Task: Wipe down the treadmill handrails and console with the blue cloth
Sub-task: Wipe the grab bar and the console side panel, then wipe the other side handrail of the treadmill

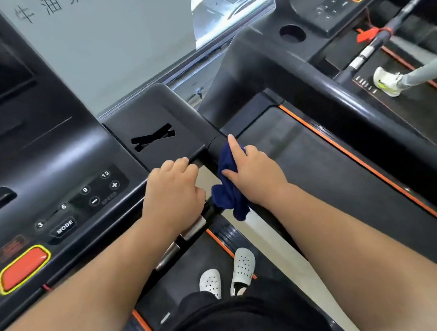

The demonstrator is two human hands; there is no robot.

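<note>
**A:** Where's the blue cloth at?

**B:** Bunched in the right hand, against the handrail just where it joins the console. The thumb and curled fingers pinch it, the forefinger lies straight along the rail, and a tail hangs loose below.

**A:** How would you do this stroke well?

**B:** I'd spread the cloth flatter so more of it wraps the rail, then pull it down the rail's full length, turning the wrist to catch the underside (the seam at the joint likely traps grime).

**A:** And the left hand?

**B:** It rests at the console's edge with its knuckles bent. I can't tell whether it grips the bar beneath, because the palm hides that.

**A:** Anything else unclear?

**B:** The rail's lower run is hidden behind the right forearm, the console's screen is cut off at the left, and dirt doesn't show on the black plastic.
</note>
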